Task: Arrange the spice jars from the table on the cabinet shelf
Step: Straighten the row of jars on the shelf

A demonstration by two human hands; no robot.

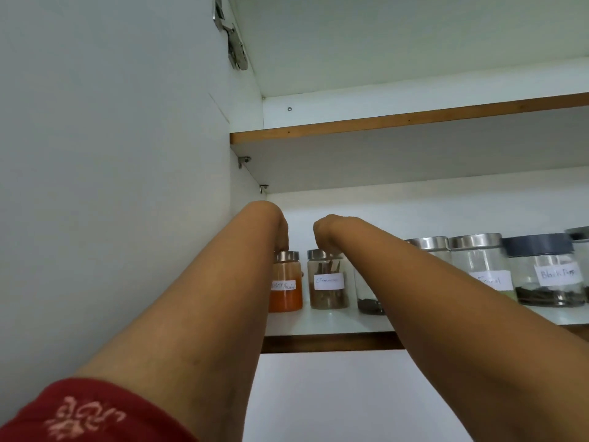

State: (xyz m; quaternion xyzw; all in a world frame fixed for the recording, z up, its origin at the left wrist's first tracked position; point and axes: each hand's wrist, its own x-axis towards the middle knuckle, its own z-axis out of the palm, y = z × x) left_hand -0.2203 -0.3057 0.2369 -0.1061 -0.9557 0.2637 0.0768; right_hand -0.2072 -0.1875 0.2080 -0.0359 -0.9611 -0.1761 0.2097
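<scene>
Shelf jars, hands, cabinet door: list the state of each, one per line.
Orange powder jar: upright, lidded, left hand on its lid.
Cinnamon jar: upright, lidded, right hand on its lid.
Black pepper jar: upright, lidded, untouched.
Cabinet door: open.

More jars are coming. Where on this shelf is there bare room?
The front strip of the shelf, ahead of the orange jar and cinnamon jar, is bare. Rightward the jars stand nearly shoulder to shoulder. The upper shelf's top is hidden.

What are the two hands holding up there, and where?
Each grips a jar by its metal lid: the left hand the orange powder jar, the right hand the cinnamon jar.
</scene>
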